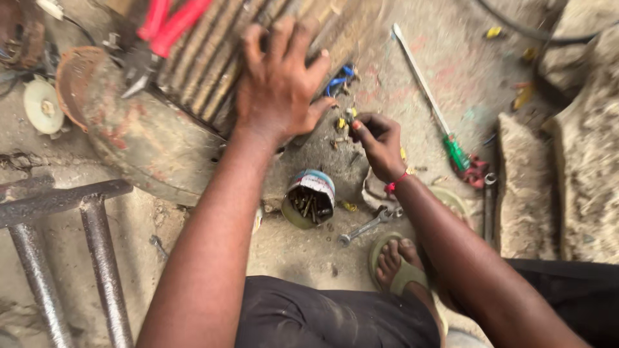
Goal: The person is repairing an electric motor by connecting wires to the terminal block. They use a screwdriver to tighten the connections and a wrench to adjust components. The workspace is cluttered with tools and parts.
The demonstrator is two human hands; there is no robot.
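Note:
My left hand (278,80) lies flat with fingers spread on a rusty ribbed motor body (193,71) resting on the ground. My right hand (377,142) is lower and to the right, fingertips pinched together near small yellow and blue wire bits (342,119) on the dirt; whether it holds anything is hidden. A small tin (309,200) full of bolts and screws stands between my arms.
Red-handled pliers (158,32) rest on the motor. A long green-handled screwdriver (429,103) lies to the right, a spanner (367,225) near my sandalled foot (396,261). A metal frame (64,245) stands at left. Rough blocks (580,161) sit at right.

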